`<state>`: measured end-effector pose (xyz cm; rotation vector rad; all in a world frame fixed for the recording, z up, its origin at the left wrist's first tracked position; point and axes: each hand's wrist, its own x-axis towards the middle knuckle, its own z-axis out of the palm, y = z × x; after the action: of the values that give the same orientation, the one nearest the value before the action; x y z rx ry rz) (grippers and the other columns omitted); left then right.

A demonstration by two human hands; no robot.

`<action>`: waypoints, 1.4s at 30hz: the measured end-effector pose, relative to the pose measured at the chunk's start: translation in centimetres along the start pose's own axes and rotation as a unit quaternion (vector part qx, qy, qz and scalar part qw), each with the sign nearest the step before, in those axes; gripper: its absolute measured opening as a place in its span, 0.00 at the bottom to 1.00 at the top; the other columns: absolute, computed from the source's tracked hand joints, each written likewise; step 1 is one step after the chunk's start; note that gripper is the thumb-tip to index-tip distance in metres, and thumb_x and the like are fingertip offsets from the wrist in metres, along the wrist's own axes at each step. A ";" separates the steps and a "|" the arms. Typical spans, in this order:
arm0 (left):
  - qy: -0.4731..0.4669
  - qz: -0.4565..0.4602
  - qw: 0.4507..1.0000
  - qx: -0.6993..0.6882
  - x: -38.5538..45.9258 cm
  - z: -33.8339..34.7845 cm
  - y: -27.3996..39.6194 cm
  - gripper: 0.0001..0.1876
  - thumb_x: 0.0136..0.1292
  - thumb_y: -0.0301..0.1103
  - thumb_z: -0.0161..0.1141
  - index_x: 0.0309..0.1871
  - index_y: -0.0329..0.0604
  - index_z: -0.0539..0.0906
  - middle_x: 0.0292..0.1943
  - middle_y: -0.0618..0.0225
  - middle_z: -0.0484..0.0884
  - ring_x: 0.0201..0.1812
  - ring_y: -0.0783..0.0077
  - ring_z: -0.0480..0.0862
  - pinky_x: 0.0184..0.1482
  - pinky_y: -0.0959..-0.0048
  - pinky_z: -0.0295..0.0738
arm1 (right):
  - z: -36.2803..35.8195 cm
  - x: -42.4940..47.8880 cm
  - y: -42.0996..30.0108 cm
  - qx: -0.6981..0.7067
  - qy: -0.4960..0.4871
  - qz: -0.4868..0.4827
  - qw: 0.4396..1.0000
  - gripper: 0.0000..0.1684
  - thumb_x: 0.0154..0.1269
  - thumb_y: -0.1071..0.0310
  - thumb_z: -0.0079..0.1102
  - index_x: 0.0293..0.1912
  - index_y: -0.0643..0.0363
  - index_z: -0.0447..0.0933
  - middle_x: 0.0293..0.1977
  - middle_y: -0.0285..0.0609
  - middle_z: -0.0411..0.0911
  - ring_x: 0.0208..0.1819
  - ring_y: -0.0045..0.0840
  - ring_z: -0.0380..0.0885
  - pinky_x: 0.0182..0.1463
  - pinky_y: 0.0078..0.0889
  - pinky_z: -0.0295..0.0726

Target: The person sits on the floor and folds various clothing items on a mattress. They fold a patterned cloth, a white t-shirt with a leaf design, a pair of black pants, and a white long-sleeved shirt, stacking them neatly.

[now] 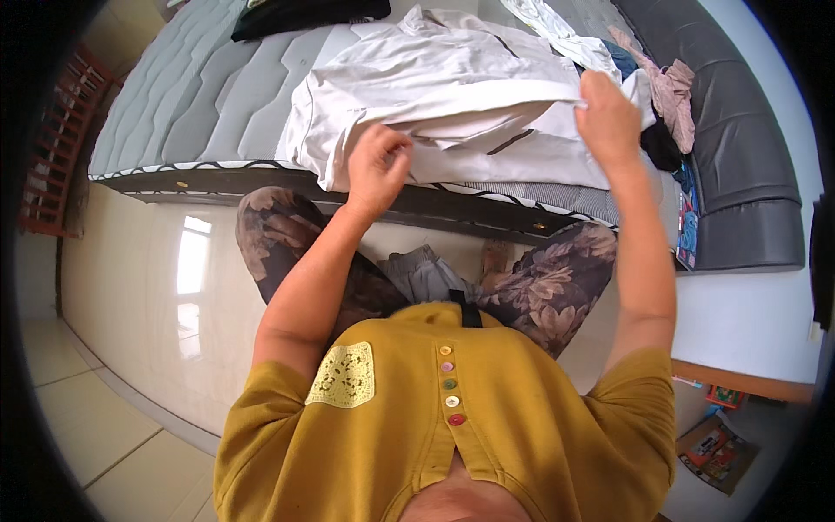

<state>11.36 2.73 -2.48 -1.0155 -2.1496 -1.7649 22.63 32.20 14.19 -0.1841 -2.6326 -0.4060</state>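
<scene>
A white long-sleeved garment [417, 72] lies spread over the near side of a mattress, its collar towards the far side. Two short dark strips mark its fabric. My right hand [610, 124] grips one end of a raised fold of it, which stretches leftward just above the rest. Over the garment's near left part is my left hand [379, 166], with fingers curled and thumb close to them. Whether any cloth is pinched there is hidden by the fingers and blur.
The quilted grey mattress [215, 98] rests on a dark bed base [248, 186]. A black item [313, 18] lies at the far edge. Crumpled clothes, one a pink garment [672, 98], lie along the dark padded headboard [743, 156]. A red slatted rack [62, 143] stands left.
</scene>
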 end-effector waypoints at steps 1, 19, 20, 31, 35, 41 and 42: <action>-0.078 -0.007 0.997 0.005 0.0 -0.1 0.7 0.07 0.56 0.25 0.61 0.38 0.39 0.83 0.34 0.61 0.79 0.35 0.59 0.81 0.40 0.66 0.77 | 1.1 -1.2 -0.8 -0.006 -0.003 0.000 1.000 0.15 0.55 0.71 0.60 0.43 0.58 0.69 0.41 0.47 0.78 0.46 0.43 0.79 0.41 0.47 0.78; -0.215 0.053 0.974 0.036 1.3 4.0 -0.6 0.12 0.61 0.27 0.61 0.48 0.36 0.84 0.40 0.54 0.83 0.44 0.52 0.81 0.48 0.62 0.76 | 7.8 -5.4 -0.9 0.188 0.078 0.053 0.978 0.20 0.47 0.78 0.61 0.43 0.56 0.73 0.36 0.44 0.78 0.42 0.45 0.78 0.43 0.42 0.76; -0.234 -0.001 0.971 0.038 1.5 4.1 -0.7 0.13 0.61 0.27 0.61 0.49 0.36 0.83 0.39 0.53 0.83 0.43 0.53 0.82 0.48 0.63 0.77 | 6.6 -5.2 -0.9 0.156 0.128 0.033 0.979 0.19 0.46 0.78 0.60 0.42 0.55 0.73 0.35 0.43 0.77 0.40 0.43 0.77 0.43 0.41 0.75; -0.152 -0.338 0.802 -0.468 2.7 2.8 -1.1 0.27 0.57 0.20 0.62 0.62 0.29 0.72 0.56 0.58 0.78 0.56 0.62 0.79 0.61 0.64 0.72 | 5.5 -15.1 -2.6 0.223 0.044 0.033 0.973 0.21 0.54 0.58 0.72 0.44 0.56 0.75 0.39 0.42 0.74 0.43 0.38 0.74 0.48 0.39 0.70; -0.089 -0.366 0.672 -0.637 2.8 1.9 -0.8 0.34 0.66 0.38 0.63 0.70 0.31 0.63 0.62 0.54 0.74 0.62 0.53 0.76 0.67 0.53 0.68 | 7.7 -16.2 1.6 0.263 0.017 0.415 0.871 0.19 0.61 0.57 0.63 0.47 0.57 0.75 0.28 0.43 0.79 0.31 0.40 0.79 0.35 0.43 0.75; -0.034 -0.451 0.731 -0.510 3.9 2.3 0.3 0.29 0.78 0.47 0.44 0.68 0.29 0.62 0.65 0.46 0.70 0.63 0.48 0.75 0.65 0.43 0.72 | 8.9 -14.1 6.3 0.179 -0.225 0.235 0.929 0.21 0.61 0.67 0.56 0.54 0.44 0.77 0.31 0.49 0.83 0.36 0.47 0.82 0.41 0.46 0.79; -0.034 -0.449 0.731 -0.513 4.0 2.4 0.2 0.28 0.78 0.47 0.44 0.68 0.29 0.62 0.65 0.46 0.70 0.63 0.47 0.75 0.65 0.43 0.73 | 9.6 -13.6 6.9 0.175 -0.216 0.221 0.935 0.19 0.61 0.67 0.56 0.52 0.43 0.79 0.30 0.49 0.83 0.36 0.48 0.82 0.41 0.46 0.79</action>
<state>9.13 6.49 -0.85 0.0394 -1.6457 -3.6073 31.88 40.93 1.49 -0.8065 -2.9059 0.2892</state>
